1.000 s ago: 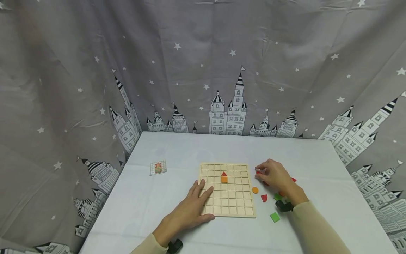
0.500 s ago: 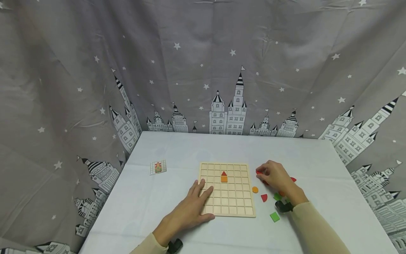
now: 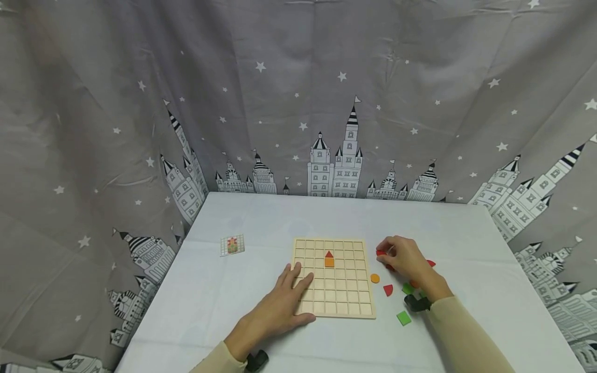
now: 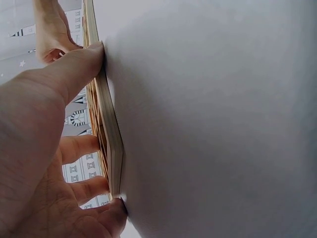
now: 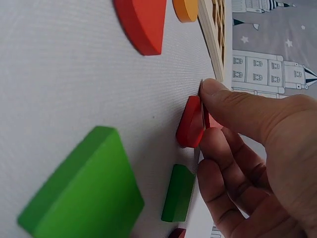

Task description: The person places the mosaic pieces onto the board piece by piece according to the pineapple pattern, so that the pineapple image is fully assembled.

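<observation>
My left hand [image 3: 279, 306] rests on the left edge of a wooden grid board [image 3: 342, 298], fingers spread and thumb at the front edge. An orange square [image 3: 329, 262] lies on the board with a red triangle [image 3: 329, 254] directly above it. Right of the board, my right hand [image 3: 404, 257] pinches a small red piece [image 3: 381, 253] between thumb and fingers; its exact shape is mostly hidden. Just beside the fingertips in the right wrist view lie another red piece [image 5: 189, 124] and a green block [image 5: 178, 193].
An orange disc [image 3: 375, 278], a red quarter circle [image 3: 388, 290] and a green square [image 3: 403, 318] lie right of the board. More red and green pieces are partly under the right wrist. A small pattern card [image 3: 232, 245] lies at the table's left.
The right hand's index finger has lowered slightly and closed in on the red piece, with a tiny shift to the right. Left hand and board stay where they were.
</observation>
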A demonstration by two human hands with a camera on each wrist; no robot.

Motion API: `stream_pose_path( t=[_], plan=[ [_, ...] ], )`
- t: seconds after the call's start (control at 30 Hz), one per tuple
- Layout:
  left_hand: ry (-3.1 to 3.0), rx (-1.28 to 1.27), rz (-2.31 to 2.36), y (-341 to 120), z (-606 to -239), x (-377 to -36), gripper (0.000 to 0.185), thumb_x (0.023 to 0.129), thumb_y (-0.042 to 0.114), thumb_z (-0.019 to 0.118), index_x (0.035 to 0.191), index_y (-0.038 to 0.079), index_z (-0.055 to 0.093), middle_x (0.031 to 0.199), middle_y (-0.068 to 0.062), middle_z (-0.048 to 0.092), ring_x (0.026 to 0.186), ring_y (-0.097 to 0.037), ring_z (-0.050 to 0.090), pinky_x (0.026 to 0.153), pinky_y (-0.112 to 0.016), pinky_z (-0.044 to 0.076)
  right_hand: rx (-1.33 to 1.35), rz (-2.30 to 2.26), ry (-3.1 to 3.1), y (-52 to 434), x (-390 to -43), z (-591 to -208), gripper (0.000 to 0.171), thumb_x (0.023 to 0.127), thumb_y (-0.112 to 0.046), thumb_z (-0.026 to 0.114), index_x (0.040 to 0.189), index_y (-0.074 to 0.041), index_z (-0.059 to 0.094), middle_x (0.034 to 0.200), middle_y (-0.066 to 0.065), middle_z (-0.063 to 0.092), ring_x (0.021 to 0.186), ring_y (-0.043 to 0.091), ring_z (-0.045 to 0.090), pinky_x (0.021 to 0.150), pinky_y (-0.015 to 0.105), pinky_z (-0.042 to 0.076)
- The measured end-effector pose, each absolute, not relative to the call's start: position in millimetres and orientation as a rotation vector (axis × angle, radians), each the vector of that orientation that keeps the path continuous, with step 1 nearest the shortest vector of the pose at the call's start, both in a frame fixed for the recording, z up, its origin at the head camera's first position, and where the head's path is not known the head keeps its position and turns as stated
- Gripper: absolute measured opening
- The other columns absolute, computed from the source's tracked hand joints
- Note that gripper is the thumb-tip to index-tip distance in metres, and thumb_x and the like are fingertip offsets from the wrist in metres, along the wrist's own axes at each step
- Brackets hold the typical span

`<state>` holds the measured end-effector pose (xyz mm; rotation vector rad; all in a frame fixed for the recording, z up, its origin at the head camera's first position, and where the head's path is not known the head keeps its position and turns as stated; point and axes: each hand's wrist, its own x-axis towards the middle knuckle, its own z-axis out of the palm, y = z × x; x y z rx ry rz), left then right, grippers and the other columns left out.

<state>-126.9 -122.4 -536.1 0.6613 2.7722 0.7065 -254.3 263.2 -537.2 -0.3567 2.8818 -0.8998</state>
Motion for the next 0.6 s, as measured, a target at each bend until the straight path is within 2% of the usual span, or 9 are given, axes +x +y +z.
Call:
stream_pose_path(
  t=[0.2,0.4,0.6],
  plan=[
    [2.77,0.663,0.706,-122.2,-536.6,-127.6,0.098,0.102,0.052,0.091,0.18,0.013,0.046,0.19,-0.03,0.027,0.178,-0.06,0.022,0.13,-0.07,0.05,-0.359,-0.95,2.86,264.3,-253.2,-536.4,0.02,0.101,-0.015,0.094,0.117,-0.011,0.082,0.098,0.004,0.078,0.086,0.018,0.065,0.072,0.023,0.054],
    [2.768,0.664,0.718,-121.6,-534.5,-127.4,0.098,0.101,0.05,0.091,0.179,0.011,0.047,0.189,-0.031,0.028,0.178,-0.061,0.022,0.13,-0.07,0.049,-0.364,-0.974,2.867,266.3,-251.2,-535.9,0.017,0.101,-0.015,0.093,0.113,-0.013,0.081,0.098,0.0,0.08,0.088,0.017,0.066,0.077,0.022,0.057],
    [2.769,0.662,0.718,-121.6,-535.0,-127.4,0.099,0.101,0.051,0.092,0.179,0.011,0.047,0.19,-0.031,0.028,0.177,-0.061,0.023,0.129,-0.071,0.051,-0.364,-1.019,2.874,265.4,-247.0,-535.0,0.017,0.102,-0.016,0.093,0.112,-0.014,0.08,0.098,0.0,0.082,0.086,0.016,0.067,0.074,0.021,0.057]
  ],
)
